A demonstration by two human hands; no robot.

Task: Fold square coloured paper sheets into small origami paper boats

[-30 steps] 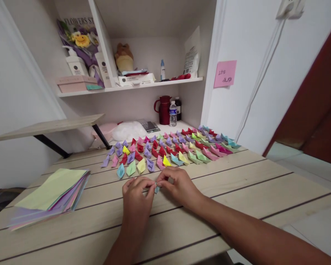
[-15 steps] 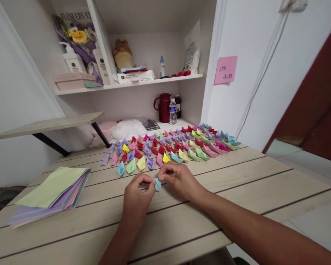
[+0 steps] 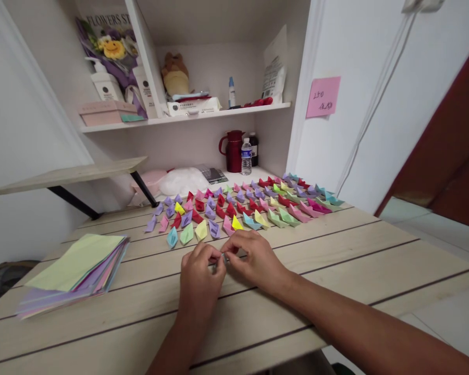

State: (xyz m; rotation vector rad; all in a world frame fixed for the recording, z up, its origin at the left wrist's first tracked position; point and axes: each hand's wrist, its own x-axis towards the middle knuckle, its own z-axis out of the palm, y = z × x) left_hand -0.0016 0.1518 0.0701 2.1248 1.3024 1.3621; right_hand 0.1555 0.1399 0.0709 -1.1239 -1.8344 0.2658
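Between my two hands, over the middle of the table, is a small folded piece of light blue paper (image 3: 224, 257), mostly hidden by the fingers. My left hand (image 3: 204, 271) pinches it from the left with thumb and forefinger. From the right, my right hand (image 3: 254, 255) pinches its other side, the fingertips of both hands nearly meeting. Just beyond the hands stand rows of folded paper boats in many colours, among them a light blue boat (image 3: 172, 237), a pale green boat (image 3: 186, 234) and a bright yellow boat (image 3: 236, 223).
A stack of coloured paper sheets (image 3: 76, 263) lies at the left of the slatted wooden table (image 3: 140, 323). Behind it stands a small raised wooden shelf (image 3: 70, 174) on black legs. A dark red jug (image 3: 233, 151) and a water bottle (image 3: 246, 157) stand at the back.
The light blue paper has turned between my fingers, so less of its face shows. My hands have come closer together around it, and the view has shifted slightly.
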